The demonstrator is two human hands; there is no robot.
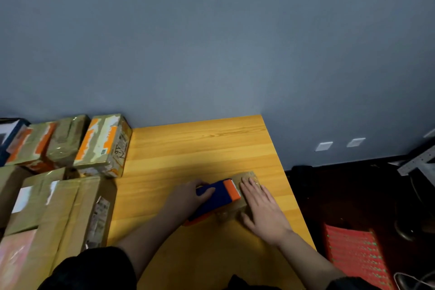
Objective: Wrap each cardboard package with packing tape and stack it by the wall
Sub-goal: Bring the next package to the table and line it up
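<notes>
A small brown cardboard package (247,178) lies on the wooden table (200,148) near its right edge. My left hand (188,198) grips a blue and orange tape dispenser (216,198) that sits on top of the package. My right hand (261,207) rests flat on the package's right part, fingers straight and pointing toward the wall. Most of the package is hidden under the dispenser and my hands.
Taped packages (103,146) with orange strips stand by the grey wall (211,42) at the table's back left. Larger cardboard boxes (58,214) fill the front left. Right of the table, a red crate (357,256) and dark equipment stand on the floor.
</notes>
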